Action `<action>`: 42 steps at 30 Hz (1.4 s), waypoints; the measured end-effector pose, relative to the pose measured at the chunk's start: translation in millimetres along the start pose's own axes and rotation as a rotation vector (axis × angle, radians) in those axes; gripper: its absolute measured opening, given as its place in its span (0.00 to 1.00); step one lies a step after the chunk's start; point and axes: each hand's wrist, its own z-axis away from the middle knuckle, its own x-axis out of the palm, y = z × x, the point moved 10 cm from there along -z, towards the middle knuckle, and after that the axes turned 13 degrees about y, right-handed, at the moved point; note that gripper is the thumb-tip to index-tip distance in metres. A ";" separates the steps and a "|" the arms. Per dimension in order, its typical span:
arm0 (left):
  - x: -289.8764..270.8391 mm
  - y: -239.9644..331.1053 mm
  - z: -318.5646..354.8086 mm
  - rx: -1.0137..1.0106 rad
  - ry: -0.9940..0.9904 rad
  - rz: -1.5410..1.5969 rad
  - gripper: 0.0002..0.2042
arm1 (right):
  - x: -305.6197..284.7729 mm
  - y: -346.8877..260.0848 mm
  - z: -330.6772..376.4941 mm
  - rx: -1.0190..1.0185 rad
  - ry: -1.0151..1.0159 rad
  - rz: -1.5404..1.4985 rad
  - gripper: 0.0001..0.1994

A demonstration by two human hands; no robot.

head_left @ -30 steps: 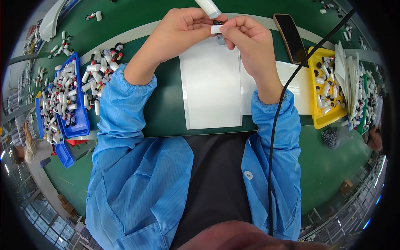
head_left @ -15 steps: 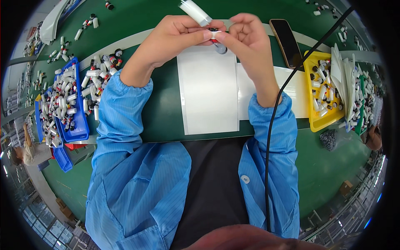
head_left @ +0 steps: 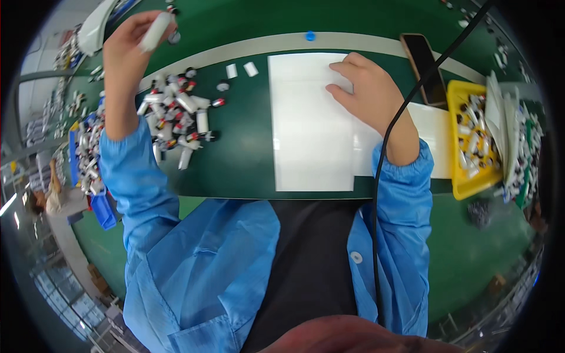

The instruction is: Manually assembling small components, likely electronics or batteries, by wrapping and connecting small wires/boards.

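A worker in a blue smock sits at a green counter [head_left: 247, 159]. The left hand [head_left: 132, 41], raised toward the far left edge, is closed round a white cylinder [head_left: 154, 30] above a loose heap of similar white tubes [head_left: 176, 120]. The right hand [head_left: 368, 88] rests half-curled and holding nothing on a white sheet [head_left: 309, 129], whose lower half lies bare. A dark phone [head_left: 425, 65] and a yellow bin [head_left: 471, 141] crowd the right side; a blue bin [head_left: 88, 159] hems in the left. A black cable [head_left: 382, 176] crosses the right sleeve. Bin contents blur toward the rim.
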 end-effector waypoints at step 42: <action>137.3 60.8 46.7 -0.592 -0.277 0.952 0.21 | 68.6 -67.6 1.6 0.018 -0.093 -0.117 0.09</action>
